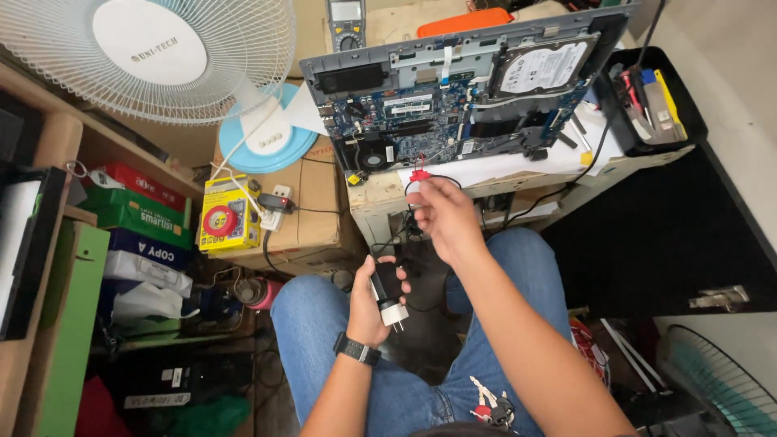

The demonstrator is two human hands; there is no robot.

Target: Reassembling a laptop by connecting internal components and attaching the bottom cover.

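Left hand: the left hand [371, 303] is closing around a black power adapter [386, 293] with a white plug end, holding it above the lap, fingers wrapped over its body
Right hand: the right hand [443, 214] is pinching a small red clip [419, 175] between thumb and fingertips, the other fingers curling loosely, just in front of the bench edge
Red clip: it is hanging right at the front edge of the opened laptop, a thin black wire [443, 180] looping from it
Laptop: the opened laptop [465, 89] is lying on the workbench [380, 194] with its blue circuit board, fan and silver hard drive [544, 65] showing
Around: a white desk fan [162, 48] is standing at the upper left, a black tool tray [651, 101] is sitting at the right of the bench, a yellow boxed tape measure [224, 214] is resting on a cardboard box [312, 218]
Legs: the person is sitting in blue jeans [421, 364], a bunch of keys [490, 405] lying on the lap
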